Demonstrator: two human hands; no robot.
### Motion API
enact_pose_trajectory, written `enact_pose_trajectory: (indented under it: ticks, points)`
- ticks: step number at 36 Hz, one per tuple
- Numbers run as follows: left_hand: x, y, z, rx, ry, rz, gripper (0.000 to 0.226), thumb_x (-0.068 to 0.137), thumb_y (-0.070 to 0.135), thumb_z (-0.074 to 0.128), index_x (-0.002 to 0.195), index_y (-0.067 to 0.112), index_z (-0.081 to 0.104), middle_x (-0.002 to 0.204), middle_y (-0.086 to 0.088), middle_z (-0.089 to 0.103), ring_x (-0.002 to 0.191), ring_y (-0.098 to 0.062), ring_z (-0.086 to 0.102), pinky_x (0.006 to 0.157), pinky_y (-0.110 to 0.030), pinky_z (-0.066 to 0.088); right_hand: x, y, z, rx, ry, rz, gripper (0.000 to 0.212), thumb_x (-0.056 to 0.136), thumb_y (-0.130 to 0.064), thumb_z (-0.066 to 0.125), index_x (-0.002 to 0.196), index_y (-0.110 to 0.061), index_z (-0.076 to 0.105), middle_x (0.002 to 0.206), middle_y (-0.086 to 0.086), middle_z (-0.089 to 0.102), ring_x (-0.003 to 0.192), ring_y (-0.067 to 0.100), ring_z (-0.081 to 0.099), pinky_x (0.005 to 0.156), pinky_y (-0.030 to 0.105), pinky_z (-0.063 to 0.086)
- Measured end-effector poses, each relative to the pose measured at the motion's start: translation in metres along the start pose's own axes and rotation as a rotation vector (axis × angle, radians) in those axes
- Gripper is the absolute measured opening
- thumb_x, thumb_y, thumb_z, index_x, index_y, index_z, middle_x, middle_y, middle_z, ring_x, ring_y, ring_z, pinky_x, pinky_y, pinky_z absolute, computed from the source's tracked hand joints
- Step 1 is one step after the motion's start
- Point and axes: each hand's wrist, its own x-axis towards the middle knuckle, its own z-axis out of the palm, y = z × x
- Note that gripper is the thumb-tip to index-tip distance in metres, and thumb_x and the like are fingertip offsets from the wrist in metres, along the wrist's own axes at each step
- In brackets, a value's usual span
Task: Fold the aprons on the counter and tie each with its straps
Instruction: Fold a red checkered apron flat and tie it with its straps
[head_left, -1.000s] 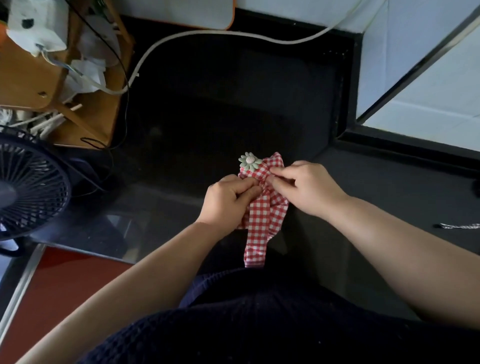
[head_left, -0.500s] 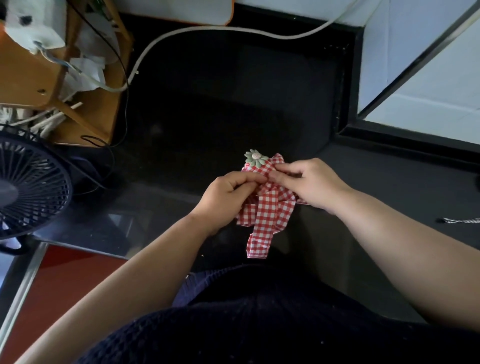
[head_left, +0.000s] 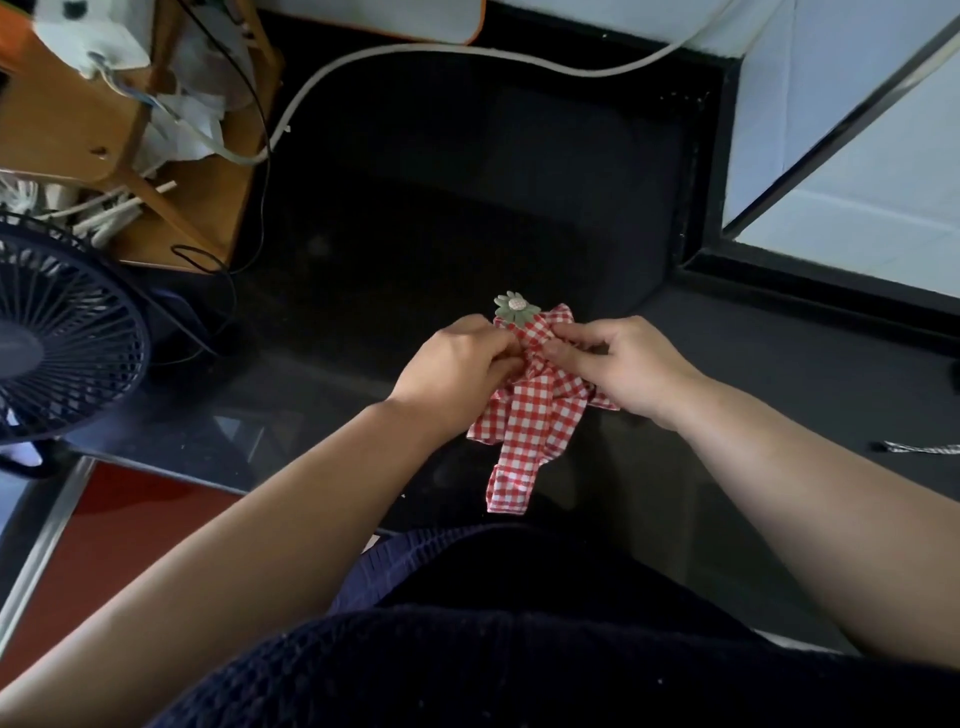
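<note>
A small red-and-white checked apron (head_left: 530, 415) is bunched into a narrow bundle over the black counter (head_left: 441, 218), near its front edge. A pale green flower with a button centre (head_left: 515, 305) sits at its top. My left hand (head_left: 457, 364) pinches the cloth just below the flower from the left. My right hand (head_left: 618, 364) pinches it from the right, fingertips close to the left hand's. A checked strap end (head_left: 506, 491) hangs down toward my body. How the straps cross under the fingers is hidden.
A dark blue fan (head_left: 57, 338) stands at the left edge. Behind it a wooden rack (head_left: 104, 104) holds white items and cables. A white cable (head_left: 467, 52) curves across the back. A raised black ledge (head_left: 810, 280) and white tiles lie right. A thin patterned strip (head_left: 924, 448) lies at far right.
The bundle has loosened and spread wider below my hands. My hands shifted slightly apart at the top, still pinching the cloth near the flower. The hanging strap end swung a little.
</note>
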Motion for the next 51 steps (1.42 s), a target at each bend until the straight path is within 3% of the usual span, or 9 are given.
enact_pose_trajectory:
  ticks: [5, 10, 17, 24, 29, 34, 39, 43, 51]
  points:
    - [0.008, 0.006, -0.003, 0.177, -0.122, -0.065, 0.018, 0.098, 0.028, 0.051, 0.107, 0.014, 0.059, 0.106, 0.001, 0.051, 0.092, -0.012, 0.053, 0.080, -0.028, 0.049, 0.000, -0.006, -0.002, -0.064, -0.028, -0.009, 0.047, 0.082, -0.042, 0.068, 0.125, -0.023, 0.062, 0.116, -0.014, 0.061, 0.102, 0.003, 0.056, 0.077, 0.011, 0.041]
    - [0.010, 0.003, -0.013, -0.128, -0.229, -0.159, 0.009, 0.096, 0.027, 0.054, 0.090, 0.021, 0.055, 0.096, 0.007, 0.052, 0.081, -0.007, 0.053, 0.066, -0.018, 0.042, 0.002, -0.010, -0.004, -0.205, -0.026, -0.047, 0.049, 0.079, -0.044, 0.070, 0.122, -0.021, 0.064, 0.122, -0.008, 0.062, 0.107, 0.007, 0.057, 0.078, 0.016, 0.040]
    - [0.010, 0.001, -0.016, -0.107, -0.244, -0.105, 0.016, 0.098, 0.026, 0.050, 0.082, 0.029, 0.047, 0.091, 0.009, 0.050, 0.080, -0.007, 0.050, 0.064, -0.018, 0.037, 0.003, -0.011, 0.005, -0.342, 0.022, -0.151, 0.029, 0.081, -0.043, 0.070, 0.090, -0.021, 0.053, 0.083, -0.011, 0.053, 0.072, 0.003, 0.049, 0.058, 0.020, 0.035]
    - [0.011, 0.002, -0.020, -0.150, -0.251, -0.118, 0.011, 0.099, 0.024, 0.049, 0.088, 0.022, 0.050, 0.081, 0.008, 0.053, 0.065, -0.004, 0.049, 0.052, -0.010, 0.040, 0.006, -0.019, -0.006, -0.363, -0.127, -0.235, 0.026, 0.087, -0.030, 0.066, 0.112, -0.024, 0.066, 0.103, -0.010, 0.054, 0.097, 0.006, 0.052, 0.084, 0.021, 0.041]
    - [0.014, 0.003, -0.024, -0.152, -0.377, -0.180, 0.008, 0.099, 0.023, 0.049, 0.098, 0.029, 0.052, 0.097, 0.010, 0.056, 0.087, -0.006, 0.055, 0.069, -0.019, 0.043, 0.008, -0.023, -0.006, -0.392, -0.224, -0.191, 0.034, 0.089, -0.031, 0.063, 0.122, -0.024, 0.063, 0.101, -0.019, 0.050, 0.099, -0.001, 0.046, 0.079, 0.013, 0.035]
    - [0.011, 0.007, -0.013, -0.234, -0.247, -0.251, 0.021, 0.099, 0.017, 0.046, 0.083, 0.031, 0.049, 0.090, 0.010, 0.055, 0.078, -0.005, 0.053, 0.061, -0.017, 0.038, 0.011, -0.026, -0.006, -0.393, -0.229, -0.157, 0.038, 0.087, -0.033, 0.065, 0.124, -0.021, 0.062, 0.125, -0.007, 0.060, 0.112, 0.008, 0.055, 0.088, 0.020, 0.040]
    - [0.009, 0.006, -0.006, -0.262, -0.155, -0.261, 0.014, 0.099, 0.013, 0.044, 0.092, 0.022, 0.051, 0.086, 0.010, 0.054, 0.075, -0.005, 0.052, 0.059, -0.015, 0.038, 0.013, -0.029, 0.005, -0.468, -0.112, -0.172, 0.021, 0.090, -0.029, 0.063, 0.106, -0.016, 0.066, 0.100, -0.001, 0.064, 0.090, 0.015, 0.061, 0.074, 0.026, 0.047]
    - [0.007, 0.004, -0.005, -0.290, -0.112, -0.255, 0.012, 0.099, 0.013, 0.044, 0.099, 0.022, 0.053, 0.090, 0.009, 0.056, 0.078, -0.003, 0.054, 0.060, -0.011, 0.042, 0.013, -0.027, 0.012, -0.662, -0.056, -0.272, 0.019, 0.096, -0.031, 0.051, 0.083, -0.018, 0.048, 0.076, -0.004, 0.048, 0.073, 0.016, 0.052, 0.057, 0.025, 0.032]
    - [0.002, -0.007, -0.019, -0.285, -0.228, -0.190, 0.022, 0.090, 0.020, 0.063, 0.109, 0.029, 0.056, 0.099, 0.014, 0.061, 0.092, 0.001, 0.058, 0.076, -0.011, 0.047, 0.005, -0.016, 0.019, -0.695, 0.036, -0.383, 0.027, 0.102, -0.033, 0.034, 0.102, -0.012, 0.052, 0.094, 0.001, 0.052, 0.083, 0.022, 0.058, 0.067, 0.033, 0.043]
